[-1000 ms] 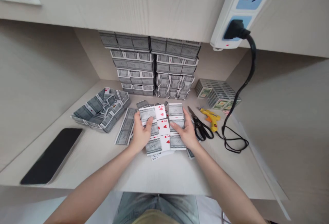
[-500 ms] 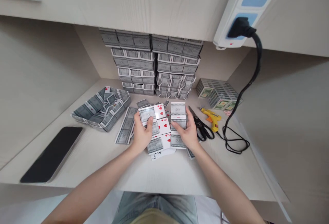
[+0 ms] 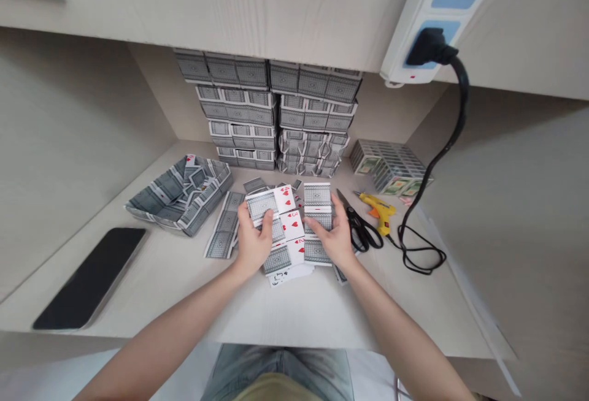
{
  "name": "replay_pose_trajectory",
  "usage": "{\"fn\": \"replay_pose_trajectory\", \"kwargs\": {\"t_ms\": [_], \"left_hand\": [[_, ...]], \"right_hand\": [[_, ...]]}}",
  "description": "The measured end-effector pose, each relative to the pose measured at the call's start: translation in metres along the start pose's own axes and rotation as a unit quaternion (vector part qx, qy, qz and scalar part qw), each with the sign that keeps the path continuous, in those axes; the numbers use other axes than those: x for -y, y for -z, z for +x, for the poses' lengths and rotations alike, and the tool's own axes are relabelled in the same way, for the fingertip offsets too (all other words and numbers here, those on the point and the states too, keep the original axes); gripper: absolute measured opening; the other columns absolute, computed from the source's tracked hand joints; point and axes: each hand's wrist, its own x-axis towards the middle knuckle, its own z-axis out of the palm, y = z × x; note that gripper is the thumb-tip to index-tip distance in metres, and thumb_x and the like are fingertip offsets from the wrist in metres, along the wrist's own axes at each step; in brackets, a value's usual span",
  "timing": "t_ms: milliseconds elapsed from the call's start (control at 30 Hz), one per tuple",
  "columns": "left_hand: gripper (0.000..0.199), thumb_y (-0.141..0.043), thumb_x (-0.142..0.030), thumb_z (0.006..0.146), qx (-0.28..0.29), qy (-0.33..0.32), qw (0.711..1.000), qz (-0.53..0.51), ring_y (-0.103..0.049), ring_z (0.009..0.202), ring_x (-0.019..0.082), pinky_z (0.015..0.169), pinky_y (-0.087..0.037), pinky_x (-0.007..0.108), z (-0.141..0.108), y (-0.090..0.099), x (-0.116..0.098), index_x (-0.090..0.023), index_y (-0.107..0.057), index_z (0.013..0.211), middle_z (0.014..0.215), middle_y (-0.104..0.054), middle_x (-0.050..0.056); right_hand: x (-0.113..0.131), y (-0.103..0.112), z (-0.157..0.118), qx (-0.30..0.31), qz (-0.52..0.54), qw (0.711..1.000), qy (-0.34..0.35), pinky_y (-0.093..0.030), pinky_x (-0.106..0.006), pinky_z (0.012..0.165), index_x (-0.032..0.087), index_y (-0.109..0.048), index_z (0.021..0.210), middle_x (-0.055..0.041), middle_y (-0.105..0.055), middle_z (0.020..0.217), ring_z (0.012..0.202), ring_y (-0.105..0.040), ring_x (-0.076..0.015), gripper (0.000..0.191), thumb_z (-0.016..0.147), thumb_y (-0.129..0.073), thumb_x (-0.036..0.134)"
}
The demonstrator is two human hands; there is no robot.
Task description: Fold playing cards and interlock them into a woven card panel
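The fingers of the left hand [image 3: 254, 240] are closed on a left card panel [image 3: 294, 224], thumb lying on top near its left edge; those gripping underneath are mostly out of sight. Three printed backs and three faces show on it: the four, three and two of hearts. The fingers of the right hand [image 3: 338, 235] pinch a right card panel [image 3: 317, 252] in the same way, thumb on top, the rest at its right edge and partly hidden. Three backs show there, and a narrow gap parts the two panels above the surface [image 3: 299, 321].

Loose cards [image 3: 291, 274] peek out beneath the left panel, too overlapped to count. Just left of the left hand lies a card strip [image 3: 224, 229], partly covered by it. Right of the right hand are one pair of scissors [image 3: 353, 217] and one yellow glue gun [image 3: 383, 224].

Farther left sit one open card box [image 3: 207, 205], with card pieces inside, and one black phone [image 3: 92, 278]. Behind, card boxes [image 3: 317, 116] rise in two columns, four visible tiers each, the overhead board hiding their tops. Clear-sided packs [image 3: 391, 165] stand right of them, contents hard to make out. A power strip [image 3: 400, 51], cut off above, holds one black plug [image 3: 430, 48].
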Motion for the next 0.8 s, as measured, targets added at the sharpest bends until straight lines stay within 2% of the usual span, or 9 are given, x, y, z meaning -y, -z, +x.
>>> {"fn": "replay_pose_trajectory", "kwargs": {"t_ms": [500,667,800], "left_hand": [[0.041,-0.053,-0.031,0.08,0.005,-0.018,0.999,-0.045,-0.056,0.095,0.019,0.085,-0.043,0.036,-0.0027,0.0005,0.0045,-0.021,-0.032,0.114,0.106,-0.055,0.009],[0.038,-0.053,-0.031,0.08,-0.008,-0.041,0.998,-0.041,-0.054,0.096,0.018,0.086,-0.042,0.035,-0.0019,0.0006,0.0023,-0.02,-0.034,0.112,0.105,-0.055,0.009],[0.039,-0.053,-0.031,0.08,0.004,-0.036,0.998,-0.051,-0.055,0.096,0.018,0.086,-0.043,0.035,-0.0006,-0.0001,0.0022,-0.02,-0.034,0.112,0.106,-0.055,0.009]], "right_hand": [[0.0017,0.0036,0.0028,0.034,-0.042,0.998,0.011,-0.032,-0.039,0.101,0.019,-0.033,0.128,-0.0102,-0.043,0.132,0.119,-0.042,-0.0228,0.077,0.062,-0.072,0.031],[0.0031,0.0044,0.0024,0.042,-0.035,0.998,0.011,-0.032,-0.039,0.102,0.02,-0.032,0.129,-0.0098,-0.042,0.132,0.119,-0.042,-0.0224,0.077,0.063,-0.071,0.029],[0.0042,0.0049,0.0024,0.047,-0.049,0.998,0.017,-0.033,-0.04,0.101,0.02,-0.031,0.129,-0.0103,-0.043,0.131,0.118,-0.043,-0.0232,0.08,0.061,-0.072,0.029]]}}
